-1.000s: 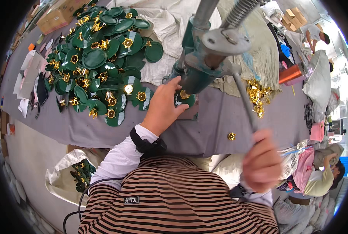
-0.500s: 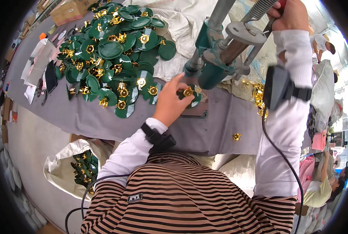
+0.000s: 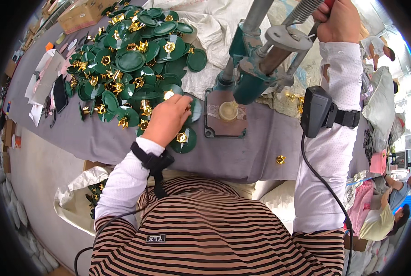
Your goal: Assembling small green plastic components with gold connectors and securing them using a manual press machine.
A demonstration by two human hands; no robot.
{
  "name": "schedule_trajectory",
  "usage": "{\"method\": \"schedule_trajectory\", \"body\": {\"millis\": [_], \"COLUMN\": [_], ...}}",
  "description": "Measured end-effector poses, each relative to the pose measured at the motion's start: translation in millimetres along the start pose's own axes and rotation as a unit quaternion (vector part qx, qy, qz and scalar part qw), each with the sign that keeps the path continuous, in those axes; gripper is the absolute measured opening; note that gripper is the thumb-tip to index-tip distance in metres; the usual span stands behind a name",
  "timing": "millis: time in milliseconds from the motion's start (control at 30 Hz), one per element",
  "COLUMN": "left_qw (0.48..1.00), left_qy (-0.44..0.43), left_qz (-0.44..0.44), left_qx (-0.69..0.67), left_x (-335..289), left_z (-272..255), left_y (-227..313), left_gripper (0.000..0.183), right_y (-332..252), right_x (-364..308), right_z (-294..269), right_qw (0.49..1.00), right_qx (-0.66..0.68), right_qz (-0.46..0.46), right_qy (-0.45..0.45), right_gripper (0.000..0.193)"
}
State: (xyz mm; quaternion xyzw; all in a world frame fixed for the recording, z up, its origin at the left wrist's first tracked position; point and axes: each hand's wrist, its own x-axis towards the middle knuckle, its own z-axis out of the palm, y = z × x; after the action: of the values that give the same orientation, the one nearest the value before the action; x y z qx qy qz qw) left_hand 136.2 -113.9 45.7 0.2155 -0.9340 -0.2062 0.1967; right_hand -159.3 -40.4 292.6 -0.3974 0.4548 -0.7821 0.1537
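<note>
My left hand [image 3: 168, 117] is at the near right edge of a heap of green discs [image 3: 131, 60] with gold crown-shaped pieces on them. Its fingers are closed at the edge of one green disc [image 3: 195, 110], partly hidden behind them. Just below lies another green disc [image 3: 184, 143] with a gold piece. My right hand [image 3: 341, 22], high at the right, grips the red-ended lever handle [image 3: 328, 3] of a green press [image 3: 253, 78]. Under the press, a round pale die [image 3: 228, 111] sits bare on the base plate [image 3: 224, 134].
One gold crown piece [image 3: 280, 159] lies on the grey cloth [image 3: 256, 158]; more gold pieces [image 3: 300, 105] are beside my right forearm. A phone [image 3: 60, 92] and papers are at the left. An open white sack [image 3: 69, 202] stands below the table. Other people sit at the far right.
My left hand has moved left from the press to the heap's edge, and the disc under the press is gone from the die. A green disc now lies nearer the table's front. My right hand stays on the lever.
</note>
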Motion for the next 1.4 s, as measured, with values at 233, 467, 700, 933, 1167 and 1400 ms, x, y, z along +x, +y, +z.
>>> {"method": "schedule_trajectory", "body": {"millis": [233, 467, 700, 933, 1167, 1400], "left_qw": [0.992, 0.991, 0.978, 0.97, 0.966, 0.977], "left_qy": [0.033, 0.037, -0.069, -0.043, 0.003, 0.031], "left_qz": [0.007, -0.008, 0.027, -0.039, -0.012, -0.087], "left_qx": [-0.123, -0.13, -0.194, -0.235, -0.257, -0.192], "left_x": [34.0, 45.5, 67.8, 45.0, 32.1, 42.2], "left_z": [27.1, 31.9, 22.6, 22.5, 30.0, 53.3], "left_y": [59.9, 59.6, 52.9, 56.7, 59.6, 57.4], "left_gripper": [0.062, 0.06, 0.066, 0.083, 0.086, 0.048], "right_y": [-7.3, -6.8, -8.3, -41.0, 22.3, -37.1], "right_x": [-2.2, -18.0, -1.1, -121.8, -299.1, -175.4], "right_z": [2.1, 4.7, -0.8, -46.9, -96.9, -55.0], "right_qw": [0.999, 0.996, 0.991, 0.954, 0.911, 0.944], "right_qx": [-0.001, 0.006, -0.059, 0.162, -0.328, -0.229], "right_qz": [-0.005, -0.036, 0.014, -0.056, -0.138, -0.14], "right_qy": [-0.033, -0.085, -0.117, -0.246, -0.209, -0.193], "right_gripper": [0.006, 0.021, 0.026, 0.029, 0.018, 0.008]}}
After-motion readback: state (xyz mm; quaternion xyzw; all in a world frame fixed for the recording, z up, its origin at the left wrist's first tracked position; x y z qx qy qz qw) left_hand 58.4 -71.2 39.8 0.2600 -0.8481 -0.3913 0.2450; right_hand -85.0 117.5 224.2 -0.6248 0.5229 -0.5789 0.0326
